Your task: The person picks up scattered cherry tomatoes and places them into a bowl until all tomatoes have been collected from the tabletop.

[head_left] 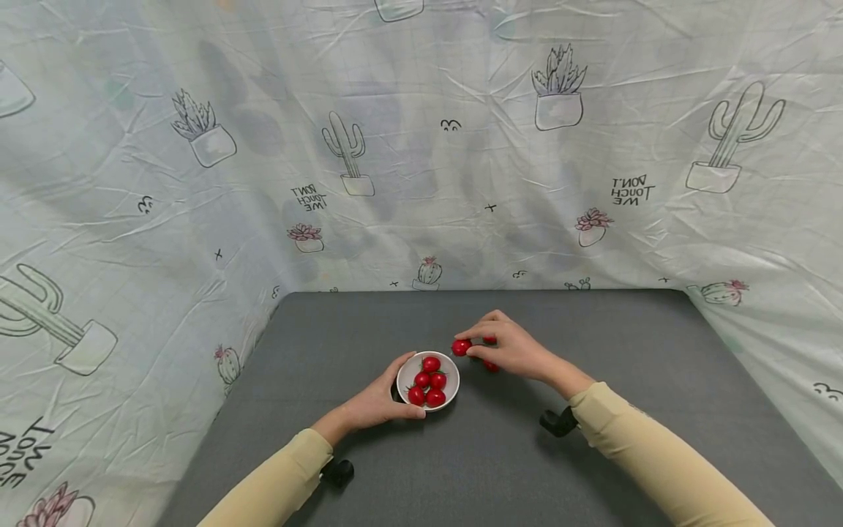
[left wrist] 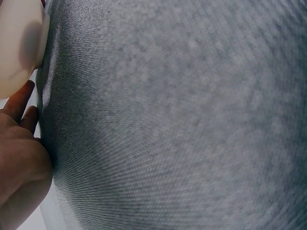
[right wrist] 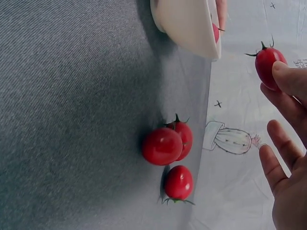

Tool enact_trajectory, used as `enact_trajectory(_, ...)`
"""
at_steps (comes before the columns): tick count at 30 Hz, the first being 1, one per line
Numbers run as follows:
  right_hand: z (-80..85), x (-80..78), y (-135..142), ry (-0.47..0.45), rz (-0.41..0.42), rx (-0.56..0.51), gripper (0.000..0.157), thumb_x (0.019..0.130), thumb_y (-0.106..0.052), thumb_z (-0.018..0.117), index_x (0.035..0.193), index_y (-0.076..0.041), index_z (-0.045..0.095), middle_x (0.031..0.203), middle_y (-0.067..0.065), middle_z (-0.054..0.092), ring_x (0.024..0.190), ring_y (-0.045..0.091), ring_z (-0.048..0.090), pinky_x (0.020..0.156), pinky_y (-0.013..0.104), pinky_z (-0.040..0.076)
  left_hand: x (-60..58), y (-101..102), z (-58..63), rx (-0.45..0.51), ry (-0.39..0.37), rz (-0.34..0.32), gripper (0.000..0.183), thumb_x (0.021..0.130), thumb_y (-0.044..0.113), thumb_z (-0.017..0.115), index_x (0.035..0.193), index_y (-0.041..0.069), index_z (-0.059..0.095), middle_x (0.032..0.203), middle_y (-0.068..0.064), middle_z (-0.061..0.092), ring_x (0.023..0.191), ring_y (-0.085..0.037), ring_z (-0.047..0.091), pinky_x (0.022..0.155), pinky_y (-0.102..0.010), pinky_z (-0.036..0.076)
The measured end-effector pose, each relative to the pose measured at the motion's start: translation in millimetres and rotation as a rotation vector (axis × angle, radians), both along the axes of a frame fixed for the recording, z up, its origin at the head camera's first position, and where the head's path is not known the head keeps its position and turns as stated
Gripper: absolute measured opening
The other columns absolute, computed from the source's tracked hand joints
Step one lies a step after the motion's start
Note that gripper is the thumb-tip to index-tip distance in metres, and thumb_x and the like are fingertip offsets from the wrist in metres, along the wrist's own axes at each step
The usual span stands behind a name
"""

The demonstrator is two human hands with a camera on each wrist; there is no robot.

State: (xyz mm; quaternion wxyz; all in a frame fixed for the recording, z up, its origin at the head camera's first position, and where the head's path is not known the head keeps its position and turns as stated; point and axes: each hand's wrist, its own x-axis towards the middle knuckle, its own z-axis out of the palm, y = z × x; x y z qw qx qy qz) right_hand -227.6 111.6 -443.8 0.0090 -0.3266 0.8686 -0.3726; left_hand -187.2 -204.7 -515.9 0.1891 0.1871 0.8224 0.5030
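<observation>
My left hand [head_left: 374, 402] grips the side of a small white bowl [head_left: 409, 372], with its thumb along the near rim and its fingers round the far side. Several red cherry tomatoes [head_left: 431, 364] with green stems lie in the bowl. Just right of the rim, my right hand [head_left: 512, 349] pinches one cherry tomato [right wrist: 269, 67] between thumb and fingertips, raised off the table. Under that hand, three more tomatoes [right wrist: 162, 146] sit on the cloth, partly hidden in the head view. In the left wrist view only the bowl's outer wall [left wrist: 17, 43] and some fingers show.
A dark grey cloth [head_left: 421, 468] covers the table. Behind and beside it hangs a pale curtain [head_left: 408, 234] printed with potted cacti. Black straps with dark fittings [head_left: 558, 422] are at both wrists, below the beige sleeves [head_left: 652, 446].
</observation>
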Motion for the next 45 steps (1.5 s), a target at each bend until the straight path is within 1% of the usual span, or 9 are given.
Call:
enact_trajectory(3, 0.0, -1.7, -3, -0.011, 0.012, 0.003, 0.028, 0.096, -0.025, 0.075, 0.124, -0.025, 0.076, 0.113, -0.007, 0.064, 0.109, 0.016, 0.047, 0.087, 0.053, 0.048, -0.7, 0, -0.4, 0.006, -0.006, 0.002, 0.106, 0.082, 0.038, 0.087, 0.162, 0.025, 0.019, 0.158, -0.001, 0.034, 0.143, -0.023, 0.034, 0.115, -0.058, 0.024)
enact_trajectory(6, 0.7, -2.9, -6, -0.012, 0.023, 0.013, 0.029, 0.095, -0.027, 0.077, 0.123, -0.026, 0.077, 0.114, -0.005, 0.061, 0.107, 0.015, 0.048, 0.085, 0.049, 0.049, -1.2, 1, -1.2, 0.005, -0.01, 0.005, 0.105, 0.082, 0.038, 0.087, 0.162, 0.025, 0.019, 0.157, -0.001, 0.034, 0.142, -0.023, 0.034, 0.115, -0.058, 0.024)
enact_trajectory(10, 1.8, -4.6, -9, 0.002, 0.045, 0.025, 0.029, 0.094, -0.028, 0.078, 0.123, -0.028, 0.077, 0.115, -0.008, 0.06, 0.107, 0.013, 0.048, 0.084, 0.043, 0.05, -1.3, 1, -0.5, 0.003, -0.017, 0.005, 0.105, 0.083, 0.039, 0.086, 0.162, 0.026, 0.019, 0.158, -0.002, 0.034, 0.143, -0.024, 0.034, 0.115, -0.059, 0.024)
enact_trajectory(16, 1.3, -7.4, -14, -0.012, 0.065, 0.035, 0.029, 0.093, -0.027, 0.078, 0.122, -0.026, 0.077, 0.118, -0.004, 0.061, 0.11, 0.015, 0.05, 0.086, 0.049, 0.051, -0.1, 2, 3.1, 0.004, -0.029, 0.004, 0.105, 0.084, 0.04, 0.086, 0.163, 0.026, 0.017, 0.159, -0.002, 0.032, 0.144, -0.024, 0.033, 0.116, -0.059, 0.023)
enact_trajectory(22, -5.1, -9.1, -19, -0.041, 0.061, 0.077, 0.025, 0.093, -0.027, 0.079, 0.118, -0.03, 0.079, 0.118, -0.006, 0.06, 0.112, 0.013, 0.051, 0.083, 0.036, 0.051, -0.7, 2, 1.4, 0.006, -0.035, 0.004, 0.106, 0.084, 0.04, 0.086, 0.163, 0.026, 0.017, 0.16, -0.002, 0.031, 0.144, -0.024, 0.033, 0.116, -0.058, 0.025)
enact_trajectory(23, -6.0, -9.2, -20, -0.048, 0.061, 0.083, 0.025, 0.092, -0.026, 0.08, 0.117, -0.03, 0.079, 0.118, -0.006, 0.06, 0.112, 0.013, 0.051, 0.083, 0.035, 0.051, -0.8, 2, 1.1, 0.006, -0.036, 0.005, 0.106, 0.084, 0.04, 0.086, 0.163, 0.026, 0.017, 0.16, -0.002, 0.031, 0.144, -0.024, 0.033, 0.116, -0.057, 0.025)
enact_trajectory(34, -8.7, -6.7, -23, -0.057, 0.12, 0.137, 0.025, 0.093, -0.026, 0.079, 0.117, -0.029, 0.079, 0.122, -0.001, 0.06, 0.114, 0.016, 0.052, 0.085, 0.04, 0.052, 0.0, 3, 3.0, -0.006, -0.025, 0.009, 0.105, 0.084, 0.04, 0.085, 0.163, 0.025, 0.017, 0.16, -0.003, 0.031, 0.144, -0.025, 0.033, 0.116, -0.059, 0.025)
enact_trajectory(40, -9.0, -4.7, -23, -0.041, 0.141, 0.135, 0.024, 0.093, -0.024, 0.079, 0.117, -0.028, 0.08, 0.123, 0.001, 0.06, 0.115, 0.019, 0.052, 0.083, 0.036, 0.052, -0.3, 3, 2.7, -0.009, -0.021, 0.008, 0.105, 0.084, 0.04, 0.085, 0.163, 0.025, 0.017, 0.16, -0.002, 0.032, 0.143, -0.024, 0.034, 0.115, -0.057, 0.026)
enact_trajectory(45, -8.7, -4.7, -24, -0.06, 0.137, 0.151, 0.025, 0.093, -0.024, 0.079, 0.117, -0.028, 0.079, 0.126, 0.004, 0.06, 0.117, 0.018, 0.051, 0.085, 0.036, 0.051, -1.0, 3, 2.6, 0.001, -0.023, 0.001, 0.105, 0.084, 0.04, 0.085, 0.163, 0.025, 0.017, 0.159, -0.002, 0.032, 0.142, -0.023, 0.035, 0.115, -0.056, 0.027)
